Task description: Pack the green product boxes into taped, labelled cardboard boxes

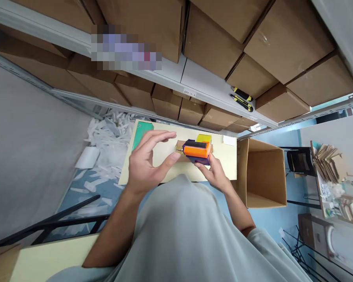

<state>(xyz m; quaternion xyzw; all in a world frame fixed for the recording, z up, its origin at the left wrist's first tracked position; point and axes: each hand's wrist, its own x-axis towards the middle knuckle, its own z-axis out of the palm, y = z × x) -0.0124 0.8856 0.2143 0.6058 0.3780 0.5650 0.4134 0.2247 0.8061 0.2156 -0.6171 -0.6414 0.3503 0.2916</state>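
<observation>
My right hand point(214, 172) grips a boxy orange and dark purple object point(195, 152) from its right end and underside; its exact kind is unclear. A small gold-coloured piece point(179, 150) shows at the object's left end. My left hand point(148, 160) is raised to the left of it, thumb and fingers spread in a wide curve with nothing between them. Just behind the held object is a yellow item point(204, 138), partly covered. Brown cardboard point(181, 157) lies beneath on the cream table point(161, 174), mostly hidden by the object.
A green box point(142, 131) lies at the table's left end, a white piece point(229, 140) at its right. An open cardboard box point(266, 176) stands right of the table. Shelves above hold cardboard boxes point(214, 43) and two utility knives point(241, 98). White scraps point(108, 137) cover the left floor.
</observation>
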